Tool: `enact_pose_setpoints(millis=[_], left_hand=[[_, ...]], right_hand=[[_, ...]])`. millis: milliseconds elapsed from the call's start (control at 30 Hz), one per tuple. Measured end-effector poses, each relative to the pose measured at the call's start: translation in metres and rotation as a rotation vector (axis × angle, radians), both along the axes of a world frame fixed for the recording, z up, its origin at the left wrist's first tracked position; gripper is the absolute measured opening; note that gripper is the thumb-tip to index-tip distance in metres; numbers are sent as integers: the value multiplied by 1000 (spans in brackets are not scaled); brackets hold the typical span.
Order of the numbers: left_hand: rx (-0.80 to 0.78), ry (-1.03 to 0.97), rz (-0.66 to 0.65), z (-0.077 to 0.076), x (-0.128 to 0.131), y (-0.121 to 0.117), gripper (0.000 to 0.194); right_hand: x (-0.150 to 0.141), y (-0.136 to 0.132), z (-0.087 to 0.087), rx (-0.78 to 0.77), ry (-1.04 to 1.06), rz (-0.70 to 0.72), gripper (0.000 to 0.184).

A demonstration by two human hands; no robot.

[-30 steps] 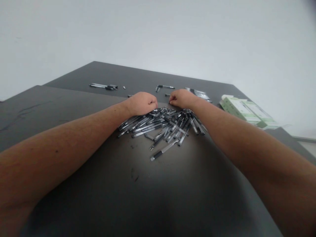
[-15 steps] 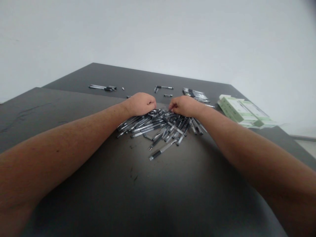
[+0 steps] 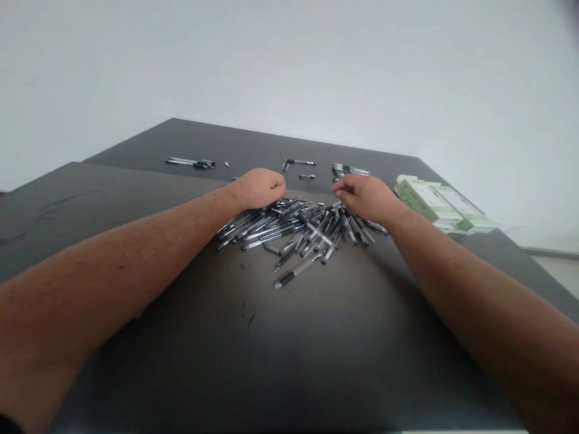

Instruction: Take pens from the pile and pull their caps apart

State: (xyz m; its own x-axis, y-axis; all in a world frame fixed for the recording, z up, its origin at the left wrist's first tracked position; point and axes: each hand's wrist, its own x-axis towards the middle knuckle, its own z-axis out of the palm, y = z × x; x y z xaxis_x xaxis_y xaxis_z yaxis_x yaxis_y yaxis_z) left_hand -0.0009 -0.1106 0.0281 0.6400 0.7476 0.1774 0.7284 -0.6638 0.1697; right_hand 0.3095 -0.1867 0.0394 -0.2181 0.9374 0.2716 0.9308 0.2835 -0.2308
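Note:
A loose pile of clear-barrelled pens with black grips and caps [image 3: 312,232] lies across the middle of the table. My left hand [image 3: 261,188] is closed at the pile's far left edge, its fingers curled under; whatever they hold is hidden. At the pile's far right side, my right hand [image 3: 364,196] is held with thumb and fingers slightly apart, and nothing shows between them. One pen [image 3: 296,271] sticks out from the near side of the pile, lying at a slant.
Beyond the hands lie a small group of pens [image 3: 190,163], a single pen [image 3: 301,162], a short pen piece [image 3: 306,176] and another bunch of pens [image 3: 350,169]. Green and white boxes [image 3: 446,205] rest at the right on the dark table [image 3: 289,349].
My right hand has moved right, away from my left hand, and its fingers have loosened from a pinch. My left hand stays closed in nearly the same place.

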Motion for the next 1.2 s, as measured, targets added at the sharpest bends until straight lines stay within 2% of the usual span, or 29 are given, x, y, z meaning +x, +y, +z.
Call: enact_pose_setpoints(millis=[167, 400, 533, 700, 833, 933, 1067, 1200], left_hand=[[5, -17, -3, 0, -1, 2, 39], [18, -49, 0, 5, -4, 0, 41], [4, -80, 33, 17, -6, -3, 41], [38, -210, 66, 43, -19, -13, 39], [68, -255, 119, 63, -48, -30, 41], [56, -226, 194, 68, -82, -53, 41], [41, -201, 371, 58, -135, -101, 46], [-10, -183, 527, 35, -187, -157, 60]], right_hand=[[24, -32, 6, 21, 37, -104, 25], [50, -62, 5, -10, 28, -121, 25], [61, -75, 3, -19, 18, -148, 25], [67, -90, 5, -43, 33, -180, 24], [68, -101, 7, -58, 51, -179, 25], [70, -109, 6, -46, 62, -186, 27], [82, -118, -1, -31, 75, -213, 28], [94, -119, -14, -44, 67, -238, 25]])
